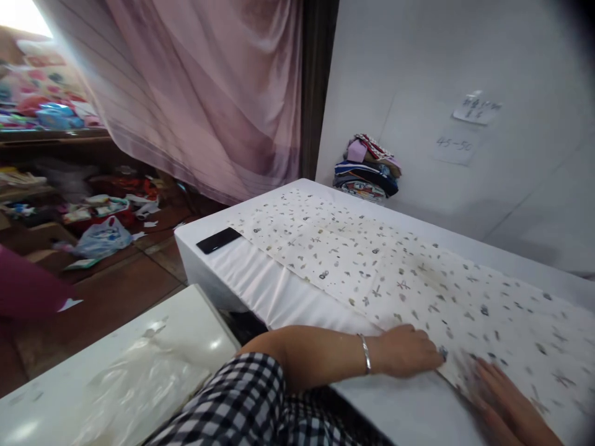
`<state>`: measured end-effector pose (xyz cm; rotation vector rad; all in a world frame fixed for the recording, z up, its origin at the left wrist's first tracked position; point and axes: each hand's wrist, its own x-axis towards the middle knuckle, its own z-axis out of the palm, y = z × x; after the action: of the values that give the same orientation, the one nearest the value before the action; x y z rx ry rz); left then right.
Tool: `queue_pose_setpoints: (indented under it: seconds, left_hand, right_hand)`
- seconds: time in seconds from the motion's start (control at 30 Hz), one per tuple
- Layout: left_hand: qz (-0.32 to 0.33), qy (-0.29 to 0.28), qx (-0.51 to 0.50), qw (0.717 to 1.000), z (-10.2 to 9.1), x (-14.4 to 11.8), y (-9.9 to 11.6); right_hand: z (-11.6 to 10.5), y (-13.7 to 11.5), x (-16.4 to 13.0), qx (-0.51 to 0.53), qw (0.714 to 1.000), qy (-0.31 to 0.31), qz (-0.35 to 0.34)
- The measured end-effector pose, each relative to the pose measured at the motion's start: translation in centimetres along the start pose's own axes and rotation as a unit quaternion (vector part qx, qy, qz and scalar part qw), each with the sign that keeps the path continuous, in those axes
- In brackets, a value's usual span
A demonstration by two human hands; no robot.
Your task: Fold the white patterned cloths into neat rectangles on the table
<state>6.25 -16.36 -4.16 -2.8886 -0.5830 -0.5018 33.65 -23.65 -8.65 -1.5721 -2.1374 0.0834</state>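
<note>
While the patterned cloth (pixel 344 254) lies spread lengthwise over the white table (pixel 214 222), running from near its left end out past the right of the view, both of the person's hands are at the cloth's near edge. The left hand (pixel 409 351), with a silver bracelet (pixel 365 354) at the wrist and a black-and-white checked sleeve (pixel 232 399) above the elbow, rests with its fingers bent and their tips on that edge; whether they pinch the fabric I cannot tell. The right hand (pixel 514 406), further right along the same edge, has its fingers stretched out over the cloth (motion blurs their tips, so I cannot tell whether they grip it). A black phone (pixel 218 240) lies by the table's near left corner, just beside the cloth. Beyond the table's wall-side edge stands a stack of folded textiles (pixel 367 170), below handwritten paper notes (pixel 477 110) on the wall. A pinkish curtain (pixel 223 93) hangs behind the left end, and in front, on a separate pale surface (pixel 41 396), lies crumpled clear plastic (pixel 144 384).
</note>
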Motion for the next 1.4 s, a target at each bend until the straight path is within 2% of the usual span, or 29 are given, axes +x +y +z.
queue_pose_setpoints:
  seconds: [0.1,0.2,0.47,0.57,0.7,0.97,1.13,1.3,1.4]
  left_hand:
    - [-0.041,-0.022,-0.002,0.999,-0.9,-1.7,-1.6]
    - [-0.075,-0.037,0.001,0.996,-2.1,-3.5,-3.2]
    - [-0.236,-0.02,-0.022,0.971,-4.5,-8.7,-6.5]
    - [-0.257,-0.019,-0.012,0.966,-5.0,-10.2,-7.2]
    - [-0.281,-0.012,0.0,0.96,-5.5,-11.2,-7.4]
    - [-0.327,0.03,-0.052,0.943,-5.8,-11.9,-8.1]
    - [-0.306,0.003,-0.036,0.951,-5.7,-12.7,-8.4]
    - [-0.357,-0.034,0.019,0.933,-6.3,-14.1,-9.6]
    - [-0.367,-0.05,0.029,0.929,-6.8,-15.1,-10.4]
  right_hand:
    - [-0.4,-4.1,1.2,0.007,0.997,-0.023,-0.074]
    - [-0.3,-6.9,2.8,-0.019,0.993,-0.019,-0.114]
    - [1.1,-12.6,7.7,-0.014,0.984,-0.09,-0.153]
    - [1.5,-14.7,9.5,-0.038,0.983,-0.115,-0.137]
    - [2.1,-16.9,11.2,-0.098,0.979,-0.119,-0.131]
    - [3.8,-19.8,13.4,-0.167,0.968,-0.132,-0.131]
    - [4.6,-20.0,13.2,-0.126,0.97,-0.156,-0.135]
    - [5.2,-19.3,12.7,-0.068,0.979,-0.149,-0.122]
    - [5.1,-19.2,12.7,-0.055,0.977,-0.163,-0.124]
